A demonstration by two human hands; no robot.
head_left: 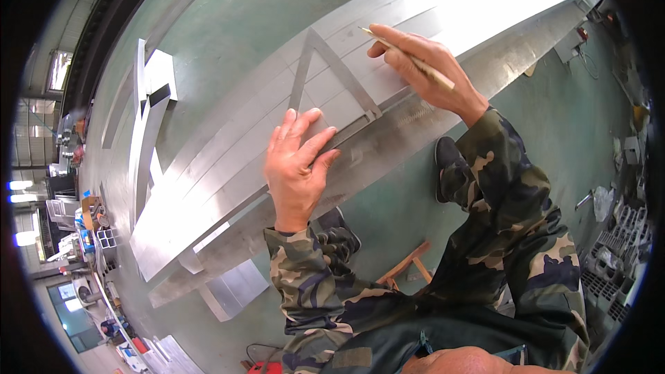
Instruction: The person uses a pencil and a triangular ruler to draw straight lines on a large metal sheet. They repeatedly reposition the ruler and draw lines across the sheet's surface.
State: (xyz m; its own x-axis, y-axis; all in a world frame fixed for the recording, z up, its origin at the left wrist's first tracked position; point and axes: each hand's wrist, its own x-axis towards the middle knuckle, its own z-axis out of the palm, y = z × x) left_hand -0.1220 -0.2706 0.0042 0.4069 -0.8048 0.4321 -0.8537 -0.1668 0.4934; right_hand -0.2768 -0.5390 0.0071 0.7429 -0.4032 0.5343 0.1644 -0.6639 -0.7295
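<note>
A large metal triangle square lies flat on a long shiny sheet-metal panel, its base along the panel's near edge. My left hand grips the left end of that base, fingers spread over the top and thumb at the near edge; the hand hides this corner. Pinched in my right hand is a pale pencil-like marking tool, held just above the panel to the right of the square. Its thin tip points up and left, apart from the square's edges. Several straight lines run along the panel.
Under the panel is a long metal beam. Bent metal profiles stand on the green floor at left. A small wooden stand sits by my legs. Stacked grey metal parts lie at right, and cluttered shelving stands far left.
</note>
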